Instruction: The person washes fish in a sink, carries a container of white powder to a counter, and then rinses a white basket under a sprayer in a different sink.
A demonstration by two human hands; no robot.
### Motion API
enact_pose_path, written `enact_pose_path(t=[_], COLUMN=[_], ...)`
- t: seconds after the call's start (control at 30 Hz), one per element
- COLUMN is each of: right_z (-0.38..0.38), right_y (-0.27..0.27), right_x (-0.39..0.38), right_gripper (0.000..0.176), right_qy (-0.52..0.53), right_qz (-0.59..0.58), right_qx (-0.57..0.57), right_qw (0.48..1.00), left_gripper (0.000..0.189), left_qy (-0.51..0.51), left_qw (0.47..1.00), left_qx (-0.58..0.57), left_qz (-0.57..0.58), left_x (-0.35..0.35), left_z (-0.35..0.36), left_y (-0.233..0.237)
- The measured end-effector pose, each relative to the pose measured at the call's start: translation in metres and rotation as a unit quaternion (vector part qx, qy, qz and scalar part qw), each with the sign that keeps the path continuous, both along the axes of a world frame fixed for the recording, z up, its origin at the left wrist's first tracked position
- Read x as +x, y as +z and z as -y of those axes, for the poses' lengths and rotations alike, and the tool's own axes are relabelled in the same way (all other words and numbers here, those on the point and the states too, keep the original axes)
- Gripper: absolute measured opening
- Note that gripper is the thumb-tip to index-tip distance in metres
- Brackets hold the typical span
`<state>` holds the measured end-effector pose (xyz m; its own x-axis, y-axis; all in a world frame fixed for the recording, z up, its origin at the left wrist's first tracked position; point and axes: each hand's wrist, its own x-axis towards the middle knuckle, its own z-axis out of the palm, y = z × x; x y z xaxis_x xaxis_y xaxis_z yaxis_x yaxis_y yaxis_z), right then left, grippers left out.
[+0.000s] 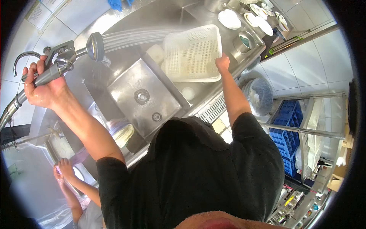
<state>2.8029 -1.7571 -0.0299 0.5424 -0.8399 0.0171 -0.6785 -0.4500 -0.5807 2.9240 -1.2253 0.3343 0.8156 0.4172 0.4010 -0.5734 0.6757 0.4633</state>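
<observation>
My left hand [44,86] is wrapped round the handle of a metal spray gun [61,63], whose round head [95,46] points right. Several thin jets of water run from it toward a white perforated plastic basket [192,53]. With my right hand [223,63] I grip the basket's right rim; the fingers are partly hidden. Tilted so that its slotted base shows, the basket is over the steel counter beside the sink [129,91]. Behind its left edge, a pale piece [155,54] is partly covered.
White dishes [229,19] and a steel container [244,41] stand at the upper right. A lined bin [258,97] and a rack with blue crates [286,133] are on the right. Another person's hands [64,170] are at the lower left, near a yellowish cloth-like item [124,135].
</observation>
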Motion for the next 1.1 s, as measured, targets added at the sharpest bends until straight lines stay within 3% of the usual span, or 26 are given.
enact_pose_path(t=[0.2, 0.5, 0.67, 0.77, 0.9, 1.0, 1.1], right_z=[0.004, 0.008, 0.004, -0.003, -0.004, -0.006, -0.009], right_y=[0.018, 0.027, 0.029, 0.033, 0.034, 0.035, 0.038], right_x=[0.001, -0.001, -0.003, -0.002, 0.001, 0.001, -0.002], right_gripper=[0.051, 0.057, 0.06, 0.046, 0.058, 0.057, 0.056], right_qy=[0.009, -0.009, 0.01, 0.002, 0.017, 0.013, 0.019], right_qz=[0.031, 0.019, 0.025, 0.067, 0.041, 0.057, 0.071], right_qx=[-0.013, -0.03, -0.031, -0.049, -0.015, -0.011, -0.022], right_qw=[0.999, 0.999, 0.999, 0.997, 0.999, 0.998, 0.997], left_gripper=[0.029, 0.036, 0.036, 0.034, 0.031, 0.031, 0.03], left_qy=[-0.021, 0.109, 0.021, -0.009, -0.044, -0.055, 0.027], left_qw=[1.0, 0.992, 0.998, 0.999, 0.999, 0.998, 0.998], left_qx=[0.017, 0.057, 0.047, 0.039, 0.02, 0.023, 0.058], left_qz=[0.014, -0.039, -0.022, -0.021, -0.014, 0.0, -0.023], left_x=[0.008, 0.028, 0.017, -0.002, -0.013, -0.006, 0.007], left_z=[-0.022, -0.026, -0.032, -0.018, -0.009, -0.016, -0.024], left_y=[-0.019, -0.034, -0.035, -0.026, -0.02, -0.024, -0.032])
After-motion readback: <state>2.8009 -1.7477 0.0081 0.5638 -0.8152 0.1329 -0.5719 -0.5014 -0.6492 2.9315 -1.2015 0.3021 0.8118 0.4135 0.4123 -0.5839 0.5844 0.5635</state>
